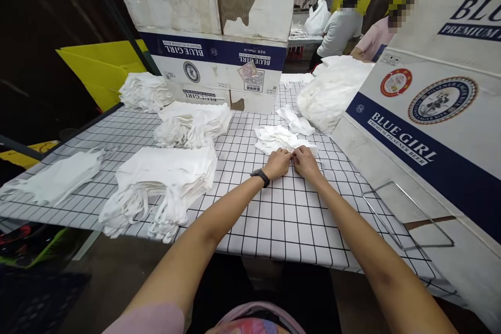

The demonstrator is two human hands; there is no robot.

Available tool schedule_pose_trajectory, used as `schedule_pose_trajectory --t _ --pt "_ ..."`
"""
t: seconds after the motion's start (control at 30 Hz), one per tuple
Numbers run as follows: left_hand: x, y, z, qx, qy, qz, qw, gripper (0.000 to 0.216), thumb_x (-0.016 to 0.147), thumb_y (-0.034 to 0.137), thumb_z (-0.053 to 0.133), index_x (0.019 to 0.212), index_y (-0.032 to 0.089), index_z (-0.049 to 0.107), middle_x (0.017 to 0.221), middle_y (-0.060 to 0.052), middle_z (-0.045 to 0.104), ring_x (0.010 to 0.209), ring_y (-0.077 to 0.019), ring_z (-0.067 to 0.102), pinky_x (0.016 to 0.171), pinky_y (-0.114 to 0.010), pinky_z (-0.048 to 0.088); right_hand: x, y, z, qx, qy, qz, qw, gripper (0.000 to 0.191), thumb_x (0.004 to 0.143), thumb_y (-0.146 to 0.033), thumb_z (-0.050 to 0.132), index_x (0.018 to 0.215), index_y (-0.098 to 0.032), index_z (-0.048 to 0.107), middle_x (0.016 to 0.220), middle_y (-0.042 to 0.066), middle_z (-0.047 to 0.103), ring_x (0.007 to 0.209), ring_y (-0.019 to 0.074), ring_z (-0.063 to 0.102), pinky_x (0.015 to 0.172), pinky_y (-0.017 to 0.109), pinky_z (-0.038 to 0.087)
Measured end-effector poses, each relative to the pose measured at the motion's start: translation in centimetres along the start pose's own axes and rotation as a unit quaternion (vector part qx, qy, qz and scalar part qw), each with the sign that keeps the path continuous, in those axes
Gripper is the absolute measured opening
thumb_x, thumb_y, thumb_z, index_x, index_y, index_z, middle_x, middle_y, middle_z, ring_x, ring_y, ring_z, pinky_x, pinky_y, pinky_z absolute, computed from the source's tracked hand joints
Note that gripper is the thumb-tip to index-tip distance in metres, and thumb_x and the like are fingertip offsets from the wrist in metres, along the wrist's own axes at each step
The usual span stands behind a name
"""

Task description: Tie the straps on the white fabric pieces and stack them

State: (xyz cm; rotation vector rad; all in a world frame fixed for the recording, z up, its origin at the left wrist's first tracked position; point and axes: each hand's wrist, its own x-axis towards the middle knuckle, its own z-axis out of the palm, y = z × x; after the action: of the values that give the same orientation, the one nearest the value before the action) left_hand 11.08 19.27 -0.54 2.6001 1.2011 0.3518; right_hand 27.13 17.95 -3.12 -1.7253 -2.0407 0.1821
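Note:
Near the middle of the checked table, my left hand (278,164), with a black watch (261,177) on the wrist, and my right hand (306,163) meet with bent fingers. Both are closed at the near edge of a loosely folded white cloth piece (276,136); their fingertips are partly hidden. Just beyond it lies another crumpled white cloth piece (294,120). To the left sits a thick stack of white cloth pieces (168,167) with narrow straps hanging toward the table's front edge.
More white stacks (193,120) lie farther back, and a thin flat pile (58,177) at far left. A Blue Girl carton (219,62) stands behind; another carton (422,99) leans at right beside a wire frame (409,216). A large white heap (332,88) and two seated people (342,31) are beyond.

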Motion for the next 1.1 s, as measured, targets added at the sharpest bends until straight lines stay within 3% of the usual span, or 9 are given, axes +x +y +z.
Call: schedule_pose_trajectory --t 0.2,0.43,0.57,0.7,0.77,0.9,1.1 --pt "1.7 -0.6 -0.1 0.010 0.006 -0.040 0.999 0.029 0.096 0.010 0.042 0.105 0.013 0.070 0.118 -0.017 0.066 0.119 -0.0327 0.057 0.098 -0.049 0.049 0.3 -0.2 -0.1 -0.006 -0.016 0.008 1.000 0.018 0.095 -0.022 0.052 0.102 -0.016 0.068 0.115 0.018 0.061 0.108 0.0328 0.053 0.093 0.044 0.047" --pt "0.9 -1.5 -0.4 -0.045 0.039 -0.056 0.997 0.031 0.090 0.016 0.062 0.120 0.017 0.067 0.123 -0.012 0.061 0.115 -0.0269 0.059 0.096 -0.040 0.050 0.9 -2.1 -0.5 0.034 -0.003 0.037 0.999 0.013 0.088 -0.011 0.049 0.092 -0.016 0.061 0.113 0.023 0.061 0.110 0.0367 0.052 0.093 0.049 0.042" --pt "0.5 -2.1 -1.4 -0.099 0.091 -0.078 0.988 0.014 0.090 0.017 0.060 0.097 0.016 0.072 0.116 -0.012 0.062 0.114 -0.0273 0.058 0.094 -0.040 0.049 1.1 -3.2 -3.2 0.106 0.014 0.038 0.994 0.014 0.096 -0.023 0.044 0.095 -0.020 0.057 0.104 0.015 0.065 0.098 0.0300 0.057 0.084 0.042 0.045" --pt "0.5 -2.7 -4.7 -0.173 0.123 -0.089 0.973 0.022 0.095 0.031 0.058 0.084 0.015 0.070 0.099 -0.008 0.067 0.098 -0.0223 0.063 0.084 -0.036 0.050 1.7 -3.8 -8.2 0.193 0.025 0.028 0.980 0.021 0.100 -0.038 0.044 0.096 -0.022 0.056 0.085 0.004 0.063 0.078 0.0199 0.057 0.070 0.031 0.045" --pt "0.1 -2.9 -7.0 -0.271 0.118 -0.057 0.954 0.027 0.093 0.040 0.062 0.083 0.015 0.069 0.087 -0.004 0.067 0.083 -0.0161 0.062 0.076 -0.030 0.049 1.9 -4.1 -10.8 0.281 0.039 0.025 0.959 0.020 0.098 -0.041 0.051 0.093 -0.022 0.056 0.082 0.002 0.060 0.075 0.0171 0.055 0.067 0.028 0.043" --pt "-1.8 -2.4 -12.1 -0.502 0.060 0.035 0.862 0.039 0.075 0.048 0.084 0.070 0.014 0.065 0.071 0.001 0.060 0.069 -0.0096 0.054 0.068 -0.025 0.041 1.6 -5.1 -15.0 0.440 0.060 0.014 0.896 0.027 0.088 -0.045 0.071 0.083 -0.021 0.058 0.076 -0.001 0.055 0.071 0.0135 0.050 0.068 0.027 0.043" --pt "-6.5 -0.5 -16.9 -0.522 -0.012 0.081 0.849 0.045 0.079 0.052 0.083 0.064 0.013 0.066 0.063 0.002 0.052 0.061 -0.0071 0.046 0.058 -0.023 0.031 -1.2 -7.3 -18.3 0.495 -0.032 0.018 0.868 0.043 0.071 -0.056 0.088 0.079 -0.019 0.067 0.076 0.001 0.061 0.069 0.0126 0.051 0.066 0.028 0.043"
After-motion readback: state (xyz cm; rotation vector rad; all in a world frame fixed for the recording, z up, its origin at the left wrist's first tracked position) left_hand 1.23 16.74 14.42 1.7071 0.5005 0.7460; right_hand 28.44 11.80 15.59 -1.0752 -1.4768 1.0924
